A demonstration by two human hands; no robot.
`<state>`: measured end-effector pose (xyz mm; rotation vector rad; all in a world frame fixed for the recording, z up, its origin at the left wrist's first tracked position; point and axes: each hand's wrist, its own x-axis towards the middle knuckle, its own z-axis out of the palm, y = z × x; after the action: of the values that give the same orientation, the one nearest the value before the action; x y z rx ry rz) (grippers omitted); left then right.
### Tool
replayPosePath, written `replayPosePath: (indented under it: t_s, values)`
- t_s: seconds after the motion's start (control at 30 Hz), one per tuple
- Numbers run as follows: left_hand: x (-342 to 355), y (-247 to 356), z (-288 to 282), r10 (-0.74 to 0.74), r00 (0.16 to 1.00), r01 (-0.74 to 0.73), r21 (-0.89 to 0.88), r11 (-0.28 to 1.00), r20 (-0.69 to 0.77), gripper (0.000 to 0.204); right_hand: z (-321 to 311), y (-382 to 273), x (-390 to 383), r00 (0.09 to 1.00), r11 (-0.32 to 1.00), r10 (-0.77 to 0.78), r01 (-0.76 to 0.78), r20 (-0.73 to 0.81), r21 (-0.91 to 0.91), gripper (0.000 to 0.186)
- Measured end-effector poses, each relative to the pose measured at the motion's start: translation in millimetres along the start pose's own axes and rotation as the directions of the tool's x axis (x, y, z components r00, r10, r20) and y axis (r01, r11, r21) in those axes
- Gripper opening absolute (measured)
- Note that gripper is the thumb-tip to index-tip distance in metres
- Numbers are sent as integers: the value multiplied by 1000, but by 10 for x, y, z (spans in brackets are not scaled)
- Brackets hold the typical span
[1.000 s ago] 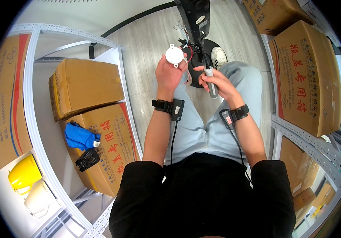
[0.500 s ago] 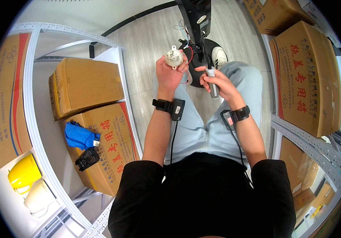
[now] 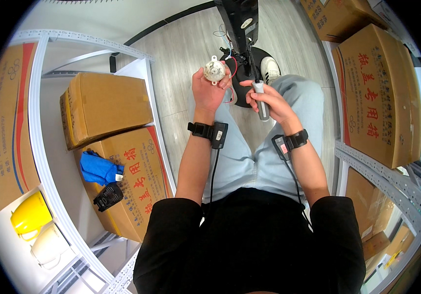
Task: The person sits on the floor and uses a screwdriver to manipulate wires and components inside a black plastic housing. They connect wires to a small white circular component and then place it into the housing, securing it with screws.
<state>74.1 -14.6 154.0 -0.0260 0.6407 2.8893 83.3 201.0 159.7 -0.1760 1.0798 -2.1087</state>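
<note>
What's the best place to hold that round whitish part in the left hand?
Probably the round whitish part is best gripped by the left and right of its rim, coming from underneath: small tabs stick out at its far and near edges, and its upward face looks uneven. The left hand supports it from the near side, fingers at its right.

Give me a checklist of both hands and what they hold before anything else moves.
1. Round white part held in the left hand: ok.
2. Grey-handled tool held in the right hand: ok.
3. Tool tip sound: cannot tell; the dark shaft blends into the black stand behind.
4. Red wire free of the left fingers: cannot tell; it runs close beside them.
5. Straps on both wrists, left and right: ok.
6. Blue cloth away from both hands: ok, on a carton.
</note>
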Motion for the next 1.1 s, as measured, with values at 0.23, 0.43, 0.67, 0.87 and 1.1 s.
replayPosePath:
  t_s: [0.23, 0.43, 0.67, 0.87, 1.1]
  values:
    - [6, 7, -40, -26, 999, 25, 18, 1000, 44, 53, -11, 45, 17, 998, 997, -53, 51, -30, -66, 48]
    - [27, -46, 16, 126, 985, -109, 142, 984, -118, 42, -29, 145, 47, 992, 985, -104, 93, -75, -143, 53]
    - [56, -32, -8, 136, 977, -100, 212, 972, -166, 39, 0, 115, 15, 989, 969, -135, 120, -59, -214, 52]
    - [62, -42, -15, 126, 979, -84, 243, 966, -161, 40, -29, 108, 15, 994, 950, -85, 60, -70, -305, 54]
    - [55, -56, -92, 164, 977, -72, 519, 852, -134, 41, -98, -18, -60, 989, 883, -132, 89, -62, -461, 56]
